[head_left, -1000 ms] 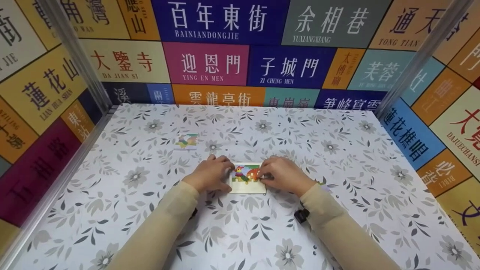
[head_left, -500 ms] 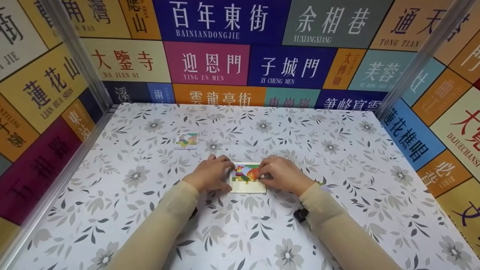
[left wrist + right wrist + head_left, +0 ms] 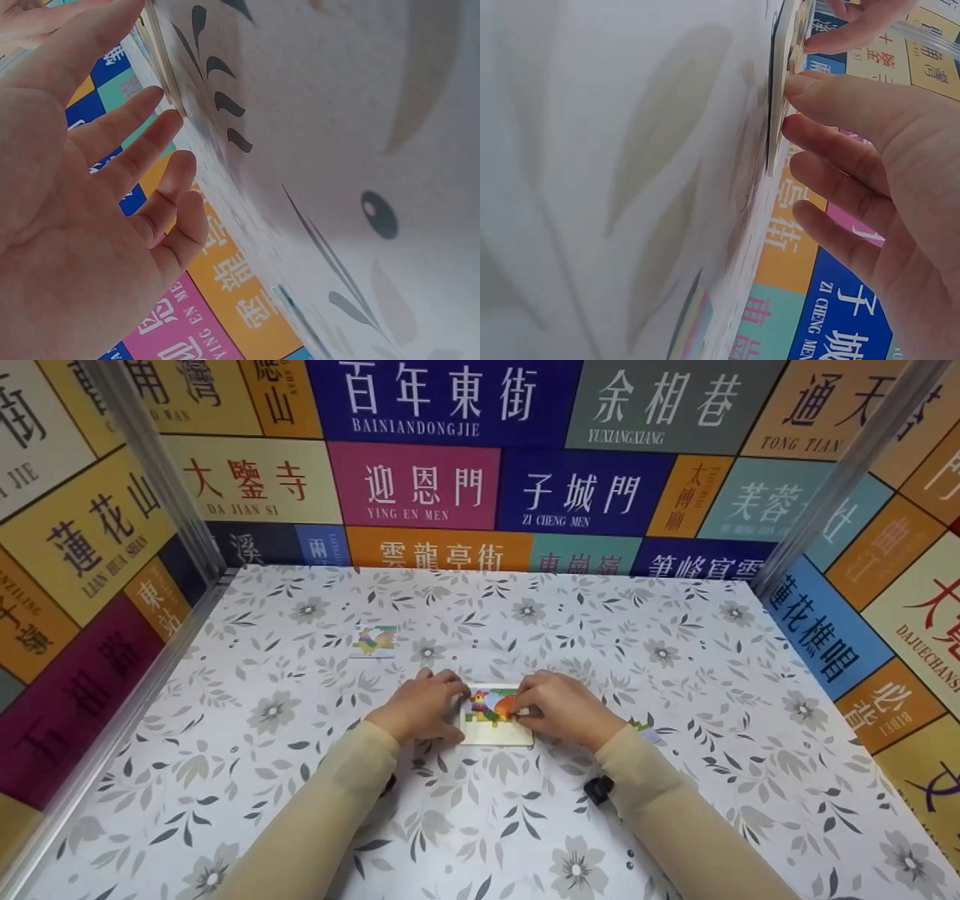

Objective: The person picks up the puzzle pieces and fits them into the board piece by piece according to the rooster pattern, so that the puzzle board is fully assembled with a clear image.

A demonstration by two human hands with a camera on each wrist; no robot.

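A small pale puzzle board [image 3: 496, 735] lies on the table, its upper part filled with a colourful bird picture [image 3: 491, 706] and its lower strip bare. My left hand [image 3: 424, 709] rests along the board's left side, thumb near the lower corner and fingers near the upper one. In the left wrist view its fingers [image 3: 161, 127] stretch loosely toward the board edge. My right hand [image 3: 574, 709] touches the right side of the picture with thumb and index fingertips. The right wrist view shows that thumb [image 3: 821, 94] at the board's surface, other fingers loosely bent; no piece shows between them.
A picture card [image 3: 373, 641] with a similar bird lies beyond my left hand. Green and purple puzzle pieces [image 3: 646, 731] lie beside my right forearm, partly hidden by the sleeve. A floral cloth [image 3: 525, 825] covers the table, and sign-patterned panels [image 3: 420, 484] stand behind and at the sides.
My right fingertips have shifted slightly on the picture's right side, where more plain orange now shows. My left hand and the board stay nearly still.
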